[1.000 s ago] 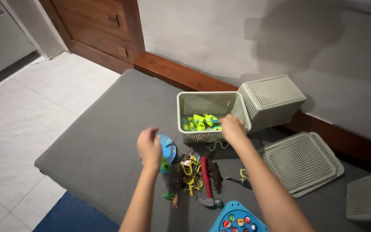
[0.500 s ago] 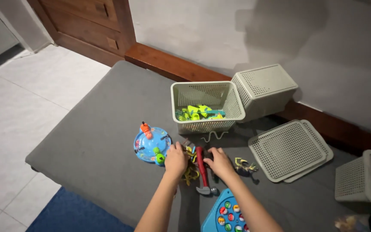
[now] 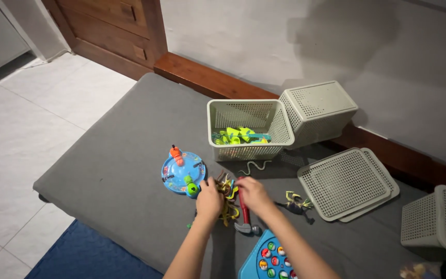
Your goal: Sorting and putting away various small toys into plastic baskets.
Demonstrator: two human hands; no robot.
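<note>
1. Both hands are down on a small heap of toy figures (image 3: 228, 199) lying near the front edge of the grey mattress (image 3: 109, 170), about midway along it.
2. The left hand (image 3: 208, 199) is curled over the left side of the heap; its fingers look closed around some of the pieces, though which ones cannot be made out.
3. The right hand (image 3: 253, 194) covers the right side of the heap beside a red toy hammer (image 3: 244, 217). Whether its fingers are gripping anything I cannot tell.
4. The heap looks like a tangle of thin yellow, green and brown plastic shapes with limbs and tails sticking out.
5. Risk: the pieces seem interlocked, so lifting a handful may drag neighbours along and drop them onto the mattress or over its front edge to the floor.
6. Risk: the round blue toy (image 3: 182, 173) sits touching the heap on the left, and the blue game board (image 3: 269, 258) is just in front of it; a sweeping wrist could knock either.
7. The open basket (image 3: 243, 150) holding green pieces stands behind the heap, toward the wall edge, with a small toy snake (image 3: 254, 166) between them.
</note>
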